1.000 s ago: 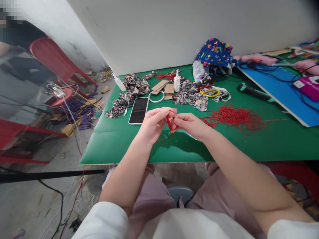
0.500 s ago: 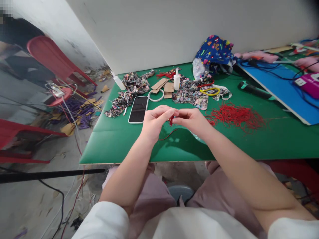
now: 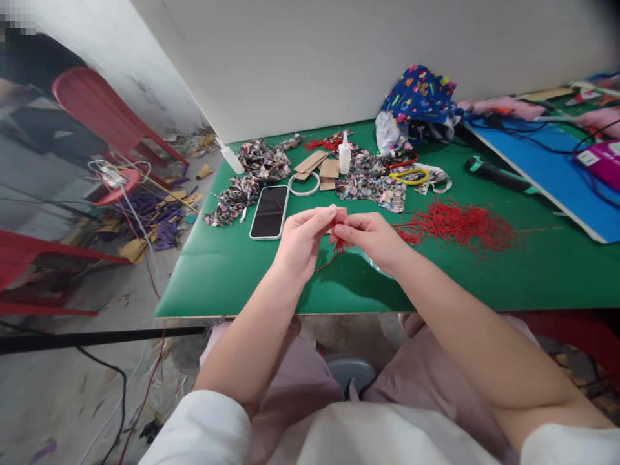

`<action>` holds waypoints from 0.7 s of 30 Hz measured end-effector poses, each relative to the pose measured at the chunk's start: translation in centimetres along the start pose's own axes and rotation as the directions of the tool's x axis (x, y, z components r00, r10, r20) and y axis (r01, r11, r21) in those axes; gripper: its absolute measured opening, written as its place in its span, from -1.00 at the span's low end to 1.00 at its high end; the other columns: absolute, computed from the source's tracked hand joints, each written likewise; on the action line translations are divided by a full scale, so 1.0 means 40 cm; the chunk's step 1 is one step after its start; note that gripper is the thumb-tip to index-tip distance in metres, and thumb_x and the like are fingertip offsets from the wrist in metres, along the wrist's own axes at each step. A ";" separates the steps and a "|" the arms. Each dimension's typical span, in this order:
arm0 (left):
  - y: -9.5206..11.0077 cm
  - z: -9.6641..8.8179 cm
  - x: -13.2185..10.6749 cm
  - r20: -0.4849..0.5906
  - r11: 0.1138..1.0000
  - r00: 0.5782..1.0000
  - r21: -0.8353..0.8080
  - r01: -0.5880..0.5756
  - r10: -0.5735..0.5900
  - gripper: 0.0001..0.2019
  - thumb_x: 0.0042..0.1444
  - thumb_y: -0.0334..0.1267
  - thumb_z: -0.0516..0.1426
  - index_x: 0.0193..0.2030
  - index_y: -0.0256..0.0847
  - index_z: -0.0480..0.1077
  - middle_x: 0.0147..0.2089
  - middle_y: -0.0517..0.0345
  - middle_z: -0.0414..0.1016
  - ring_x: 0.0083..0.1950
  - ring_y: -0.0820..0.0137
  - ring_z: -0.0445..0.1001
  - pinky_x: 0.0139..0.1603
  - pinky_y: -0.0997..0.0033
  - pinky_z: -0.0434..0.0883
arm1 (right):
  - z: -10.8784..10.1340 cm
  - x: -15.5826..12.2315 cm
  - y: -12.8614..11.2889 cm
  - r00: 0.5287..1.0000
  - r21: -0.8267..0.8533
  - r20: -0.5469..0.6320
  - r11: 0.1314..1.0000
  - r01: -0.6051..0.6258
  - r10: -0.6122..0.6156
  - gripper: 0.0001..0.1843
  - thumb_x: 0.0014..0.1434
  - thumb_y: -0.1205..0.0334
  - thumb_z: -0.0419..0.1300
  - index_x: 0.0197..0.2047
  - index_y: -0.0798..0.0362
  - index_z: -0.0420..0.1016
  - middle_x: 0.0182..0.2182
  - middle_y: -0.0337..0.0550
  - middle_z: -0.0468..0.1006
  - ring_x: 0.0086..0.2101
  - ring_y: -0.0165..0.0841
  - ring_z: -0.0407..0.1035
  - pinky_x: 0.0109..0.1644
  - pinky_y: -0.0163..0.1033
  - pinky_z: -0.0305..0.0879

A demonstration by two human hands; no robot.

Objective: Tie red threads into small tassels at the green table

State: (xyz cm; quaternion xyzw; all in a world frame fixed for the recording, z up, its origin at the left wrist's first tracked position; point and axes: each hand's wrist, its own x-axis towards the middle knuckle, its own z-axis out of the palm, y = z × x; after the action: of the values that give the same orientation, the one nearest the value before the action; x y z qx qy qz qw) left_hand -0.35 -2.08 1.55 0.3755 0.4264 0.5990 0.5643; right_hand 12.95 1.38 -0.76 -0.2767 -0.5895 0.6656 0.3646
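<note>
My left hand (image 3: 306,236) and my right hand (image 3: 371,237) meet above the green table (image 3: 232,271), fingertips close together. Both pinch a small red tassel (image 3: 340,246) of thin strings; its upper part is hidden by the fingers. A single red strand trails from it down to the left. Below my right hand, partly covered, lies a clear plastic piece (image 3: 380,266). A loose heap of red strings (image 3: 465,226) spreads on the table to the right of my right hand. Left of my left hand lies a phone (image 3: 269,212) with a dark screen.
Behind my hands are a white tape ring (image 3: 304,193), cardboard pieces (image 3: 329,174), a dropper bottle (image 3: 344,155), yellow-handled scissors (image 3: 411,175) and patterned fabric (image 3: 372,192). A blue board (image 3: 557,174) with cables lies at right. A person sits far left near a red chair (image 3: 97,110).
More of the red tassel shows below my fingers, its strings hanging lower. My left thumb has lifted slightly, and my right fingers have shifted a little left.
</note>
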 end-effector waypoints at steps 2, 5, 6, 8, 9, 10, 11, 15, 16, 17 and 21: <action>0.006 -0.008 0.002 0.082 0.999 0.996 0.020 0.039 -0.040 -0.86 -0.09 -0.19 0.26 -0.44 -0.22 0.56 -0.38 0.13 0.56 -0.45 0.53 0.42 -0.40 0.51 0.35 | -0.004 0.001 0.001 1.000 0.005 0.014 1.000 -0.008 0.008 -0.71 -0.02 0.02 0.26 -0.44 0.11 0.55 -0.49 -0.23 0.49 -0.46 -0.49 0.26 -0.32 -0.30 0.19; 0.016 -0.022 0.005 0.174 0.995 0.982 0.080 0.054 -0.068 -0.82 -0.12 -0.19 0.28 -0.36 -0.22 0.56 -0.35 0.11 0.57 -0.46 0.53 0.42 -0.36 0.49 0.37 | -0.006 0.002 0.000 1.000 0.018 0.012 1.000 -0.008 0.008 -0.73 -0.01 0.04 0.26 -0.42 0.10 0.54 -0.50 -0.24 0.49 -0.48 -0.50 0.27 -0.32 -0.31 0.20; 0.017 -0.025 0.005 0.179 0.994 0.982 0.097 0.049 -0.066 -0.81 -0.13 -0.20 0.29 -0.35 -0.22 0.57 -0.37 0.12 0.57 -0.46 0.54 0.41 -0.35 0.49 0.37 | -0.005 0.002 0.000 1.000 0.024 0.014 1.000 -0.006 0.006 -0.74 -0.01 0.05 0.26 -0.41 0.10 0.54 -0.50 -0.25 0.49 -0.48 -0.51 0.27 -0.31 -0.32 0.21; 0.018 -0.029 0.007 0.153 0.992 0.987 0.128 0.021 -0.041 -0.82 -0.16 -0.22 0.31 -0.37 -0.22 0.57 -0.43 0.15 0.56 -0.48 0.55 0.40 -0.36 0.50 0.36 | -0.002 0.002 -0.001 1.000 0.025 0.021 1.000 -0.003 0.002 -0.75 0.00 0.06 0.25 -0.37 0.09 0.54 -0.50 -0.27 0.49 -0.47 -0.51 0.27 -0.30 -0.31 0.22; 0.016 -0.029 0.008 0.129 0.990 0.991 0.141 0.005 -0.023 -0.82 -0.17 -0.22 0.31 -0.39 -0.22 0.56 -0.46 0.16 0.55 -0.49 0.55 0.40 -0.38 0.50 0.36 | -0.001 0.001 0.000 1.000 0.014 0.024 1.000 -0.001 0.001 -0.75 0.00 0.06 0.25 -0.36 0.08 0.54 -0.50 -0.27 0.49 -0.47 -0.50 0.28 -0.29 -0.30 0.22; 0.014 -0.028 0.009 0.104 0.989 0.995 0.149 -0.010 -0.005 -0.82 -0.19 -0.22 0.32 -0.40 -0.23 0.56 -0.47 0.16 0.55 -0.51 0.55 0.39 -0.41 0.50 0.35 | 0.000 0.001 0.001 1.000 -0.004 0.025 1.000 0.003 -0.003 -0.75 0.01 0.06 0.24 -0.35 0.09 0.54 -0.49 -0.26 0.49 -0.46 -0.49 0.28 -0.28 -0.29 0.22; 0.012 -0.026 0.010 0.081 0.988 0.997 0.151 -0.023 0.011 -0.82 -0.20 -0.21 0.32 -0.42 -0.22 0.56 -0.48 0.17 0.55 -0.52 0.54 0.38 -0.44 0.49 0.35 | 0.001 0.001 0.002 1.000 -0.025 0.024 1.000 0.010 -0.009 -0.75 0.01 0.07 0.24 -0.35 0.09 0.54 -0.48 -0.25 0.49 -0.45 -0.48 0.29 -0.26 -0.28 0.23; 0.001 -0.021 0.013 0.014 0.987 0.998 0.150 -0.061 0.059 -0.84 -0.22 -0.20 0.33 -0.46 -0.20 0.55 -0.48 0.17 0.55 -0.52 0.52 0.40 -0.50 0.51 0.35 | -0.004 0.002 0.007 0.999 -0.109 0.027 0.993 0.040 -0.038 -0.77 0.03 0.10 0.22 -0.34 0.09 0.54 -0.43 -0.21 0.50 -0.38 -0.45 0.32 -0.20 -0.23 0.23; -0.001 -0.020 0.013 0.002 0.984 0.997 0.159 -0.075 0.075 -0.85 -0.22 -0.21 0.32 -0.46 -0.20 0.56 -0.47 0.17 0.56 -0.50 0.51 0.42 -0.50 0.51 0.35 | -0.007 0.002 0.008 0.999 -0.132 0.031 0.990 0.048 -0.044 -0.77 0.03 0.10 0.22 -0.34 0.09 0.55 -0.43 -0.21 0.49 -0.38 -0.44 0.32 -0.19 -0.23 0.23; -0.002 -0.019 0.013 -0.008 0.981 0.995 0.173 -0.092 0.095 -0.85 -0.21 -0.22 0.32 -0.45 -0.19 0.56 -0.45 0.18 0.57 -0.48 0.50 0.43 -0.49 0.52 0.36 | -0.009 0.003 0.008 0.998 -0.154 0.034 0.987 0.052 -0.048 -0.77 0.03 0.09 0.22 -0.35 0.09 0.55 -0.43 -0.21 0.49 -0.38 -0.44 0.32 -0.20 -0.23 0.23; -0.003 -0.015 0.010 -0.044 0.948 0.978 0.258 -0.184 0.202 -0.89 -0.20 -0.26 0.31 -0.46 -0.18 0.56 -0.43 0.19 0.59 -0.41 0.47 0.49 -0.41 0.50 0.42 | -0.016 0.006 0.007 0.998 -0.184 0.036 0.982 0.047 -0.041 -0.78 -0.01 0.10 0.25 -0.39 0.09 0.56 -0.42 -0.19 0.51 -0.35 -0.40 0.35 -0.17 -0.21 0.25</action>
State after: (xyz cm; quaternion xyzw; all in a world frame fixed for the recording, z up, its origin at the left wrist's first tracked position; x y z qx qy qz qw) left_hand -0.92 -1.73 1.22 0.4630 0.4800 0.6048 0.4353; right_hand 13.27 1.92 -1.13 -0.2854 -0.6604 0.6042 0.3425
